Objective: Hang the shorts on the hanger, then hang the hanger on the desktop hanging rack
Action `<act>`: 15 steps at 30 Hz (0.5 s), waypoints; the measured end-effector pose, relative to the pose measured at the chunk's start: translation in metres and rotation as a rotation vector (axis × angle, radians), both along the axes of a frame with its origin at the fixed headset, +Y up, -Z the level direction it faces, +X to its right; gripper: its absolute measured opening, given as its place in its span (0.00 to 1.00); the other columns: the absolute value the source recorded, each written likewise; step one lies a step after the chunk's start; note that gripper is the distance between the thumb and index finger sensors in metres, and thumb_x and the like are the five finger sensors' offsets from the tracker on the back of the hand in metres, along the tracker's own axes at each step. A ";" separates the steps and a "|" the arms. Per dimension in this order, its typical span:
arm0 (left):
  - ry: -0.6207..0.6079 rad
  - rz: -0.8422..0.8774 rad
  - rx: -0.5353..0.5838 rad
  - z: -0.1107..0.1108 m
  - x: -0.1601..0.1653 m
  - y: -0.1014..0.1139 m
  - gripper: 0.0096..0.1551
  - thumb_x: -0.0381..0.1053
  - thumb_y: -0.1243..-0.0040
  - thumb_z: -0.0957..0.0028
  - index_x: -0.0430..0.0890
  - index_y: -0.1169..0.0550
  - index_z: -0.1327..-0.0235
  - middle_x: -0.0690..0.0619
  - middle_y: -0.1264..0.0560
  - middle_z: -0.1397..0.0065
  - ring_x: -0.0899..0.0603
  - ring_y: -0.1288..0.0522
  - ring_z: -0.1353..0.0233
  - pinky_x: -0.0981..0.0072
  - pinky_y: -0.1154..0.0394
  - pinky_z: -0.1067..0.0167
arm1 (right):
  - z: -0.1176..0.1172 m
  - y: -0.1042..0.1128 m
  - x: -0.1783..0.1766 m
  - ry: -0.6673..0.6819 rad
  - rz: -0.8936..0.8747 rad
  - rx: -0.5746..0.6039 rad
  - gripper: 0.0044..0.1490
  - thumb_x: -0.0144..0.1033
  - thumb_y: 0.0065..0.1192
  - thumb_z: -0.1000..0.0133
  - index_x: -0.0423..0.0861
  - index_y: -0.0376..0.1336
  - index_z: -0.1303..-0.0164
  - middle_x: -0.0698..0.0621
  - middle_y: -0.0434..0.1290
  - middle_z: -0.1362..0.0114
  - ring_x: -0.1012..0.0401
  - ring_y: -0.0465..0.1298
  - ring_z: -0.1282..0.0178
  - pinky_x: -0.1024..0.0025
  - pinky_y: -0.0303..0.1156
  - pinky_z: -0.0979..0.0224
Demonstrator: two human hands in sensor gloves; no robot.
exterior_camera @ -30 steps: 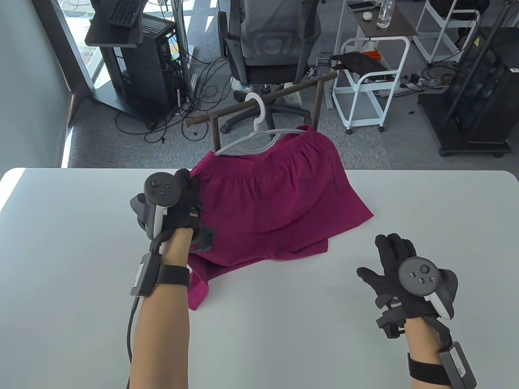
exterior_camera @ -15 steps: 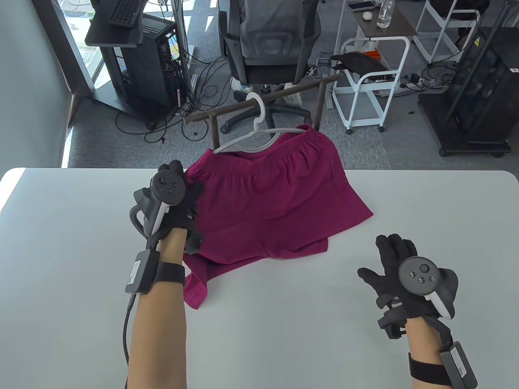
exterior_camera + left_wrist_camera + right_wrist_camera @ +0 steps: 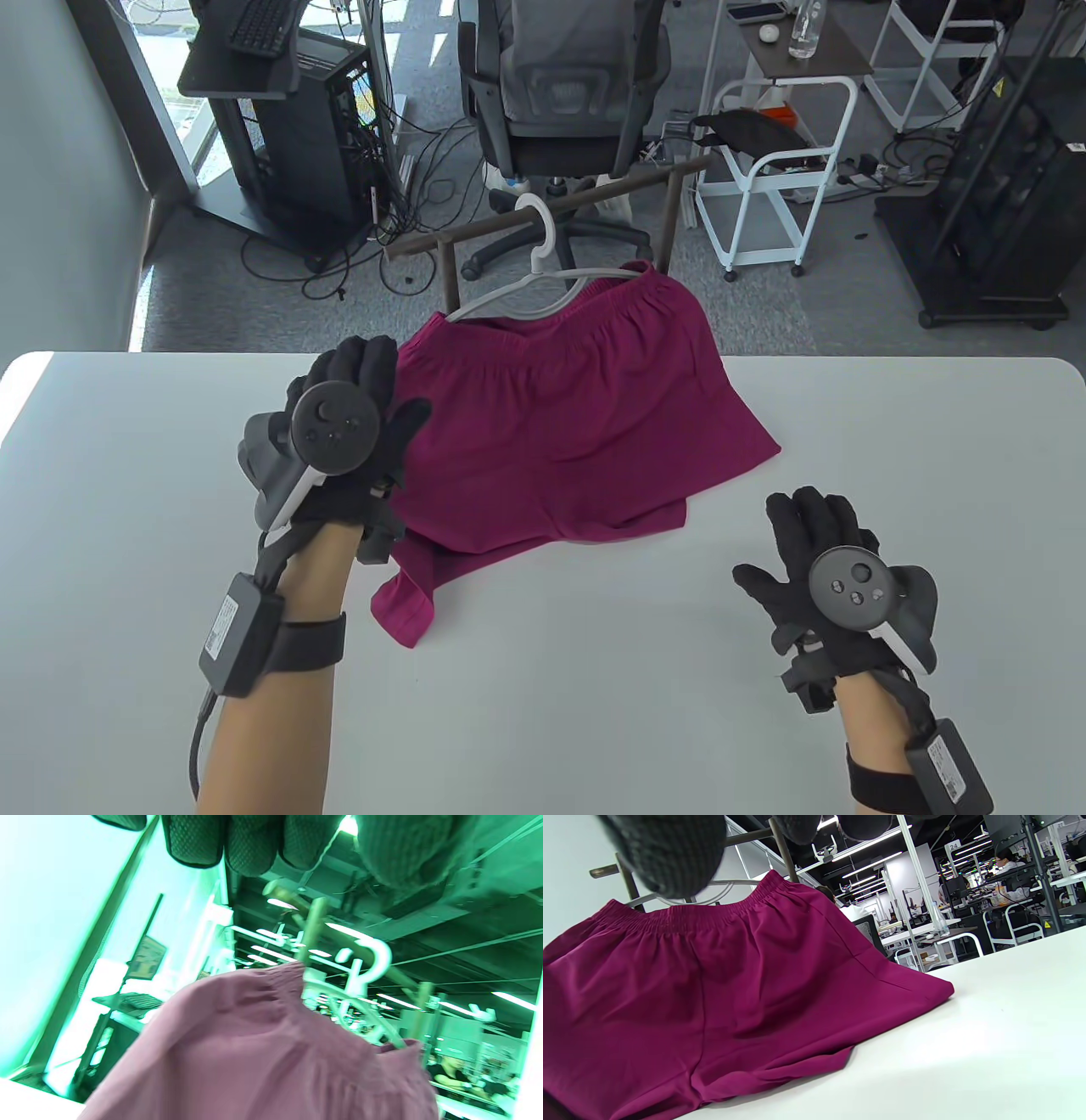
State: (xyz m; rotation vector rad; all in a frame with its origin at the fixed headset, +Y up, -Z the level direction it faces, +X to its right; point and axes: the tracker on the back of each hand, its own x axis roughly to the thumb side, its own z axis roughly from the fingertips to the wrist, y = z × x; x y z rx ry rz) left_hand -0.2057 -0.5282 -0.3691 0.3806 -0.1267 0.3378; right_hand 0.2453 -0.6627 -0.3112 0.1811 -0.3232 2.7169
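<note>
Left hand [image 3: 344,441] beside shorts [image 3: 577,424], fingers spread, right hand [image 3: 827,577] apart, fingers spread, holding nothing

Your table view looks steeply down on the worktop [image 3: 594,679]. Both wrist views sit low (near its surface), sharing the shorts [image 3: 712,984].

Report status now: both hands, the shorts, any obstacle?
Left hand open beside shorts; right hand open, apart. Shorts on hanger, hooked on rack. No obstacle seen.
</note>
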 end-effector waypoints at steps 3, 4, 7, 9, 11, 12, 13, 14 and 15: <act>-0.077 -0.062 0.042 0.028 0.019 -0.006 0.48 0.66 0.38 0.58 0.51 0.34 0.23 0.45 0.37 0.19 0.33 0.38 0.18 0.30 0.44 0.27 | 0.006 0.007 -0.011 0.035 0.022 0.027 0.57 0.59 0.66 0.51 0.45 0.48 0.18 0.36 0.50 0.16 0.33 0.50 0.21 0.21 0.50 0.29; -0.095 -0.082 0.050 0.034 0.023 -0.009 0.48 0.67 0.38 0.57 0.51 0.34 0.23 0.46 0.38 0.18 0.33 0.38 0.18 0.30 0.45 0.27 | 0.007 0.008 -0.014 0.042 0.030 0.035 0.56 0.59 0.66 0.51 0.45 0.48 0.18 0.36 0.51 0.16 0.33 0.50 0.21 0.21 0.50 0.29; -0.143 -0.148 0.087 0.058 0.042 -0.028 0.47 0.67 0.38 0.57 0.51 0.34 0.23 0.46 0.37 0.18 0.33 0.38 0.18 0.30 0.45 0.27 | 0.013 0.012 -0.027 0.078 0.061 0.061 0.56 0.58 0.66 0.51 0.45 0.49 0.18 0.36 0.52 0.16 0.33 0.51 0.21 0.21 0.51 0.28; -0.165 -0.169 0.110 0.067 0.052 -0.042 0.47 0.67 0.38 0.58 0.52 0.34 0.23 0.46 0.37 0.18 0.34 0.38 0.17 0.31 0.45 0.27 | 0.017 0.014 -0.035 0.101 0.078 0.073 0.55 0.58 0.65 0.51 0.45 0.49 0.18 0.36 0.52 0.16 0.33 0.52 0.21 0.22 0.51 0.28; -0.185 -0.205 0.100 0.075 0.062 -0.058 0.47 0.67 0.38 0.58 0.53 0.34 0.23 0.47 0.38 0.17 0.34 0.40 0.16 0.31 0.47 0.26 | 0.020 0.015 -0.044 0.121 0.104 0.086 0.55 0.58 0.65 0.51 0.45 0.49 0.18 0.36 0.52 0.16 0.33 0.52 0.21 0.22 0.51 0.28; -0.193 -0.224 0.097 0.078 0.065 -0.066 0.47 0.67 0.38 0.58 0.53 0.34 0.22 0.47 0.39 0.17 0.35 0.41 0.16 0.31 0.47 0.26 | 0.022 0.014 -0.049 0.133 0.121 0.091 0.55 0.58 0.65 0.51 0.45 0.49 0.18 0.36 0.52 0.16 0.33 0.52 0.21 0.22 0.51 0.28; -0.197 -0.230 0.097 0.080 0.069 -0.074 0.47 0.67 0.38 0.58 0.54 0.34 0.22 0.48 0.39 0.17 0.35 0.41 0.15 0.30 0.48 0.26 | 0.023 0.014 -0.053 0.143 0.134 0.093 0.55 0.58 0.65 0.51 0.45 0.49 0.18 0.36 0.52 0.16 0.33 0.52 0.21 0.22 0.52 0.28; -0.201 -0.235 0.095 0.080 0.072 -0.081 0.47 0.67 0.38 0.58 0.54 0.34 0.23 0.49 0.40 0.16 0.35 0.42 0.15 0.30 0.49 0.26 | 0.024 0.013 -0.057 0.151 0.142 0.093 0.55 0.58 0.65 0.51 0.45 0.49 0.18 0.36 0.52 0.16 0.33 0.52 0.21 0.22 0.51 0.28; -0.215 -0.238 0.070 0.081 0.075 -0.090 0.48 0.67 0.38 0.58 0.54 0.35 0.22 0.49 0.41 0.16 0.35 0.44 0.15 0.30 0.50 0.25 | 0.025 0.011 -0.062 0.164 0.151 0.090 0.55 0.58 0.65 0.51 0.45 0.49 0.18 0.36 0.52 0.16 0.33 0.52 0.21 0.22 0.51 0.28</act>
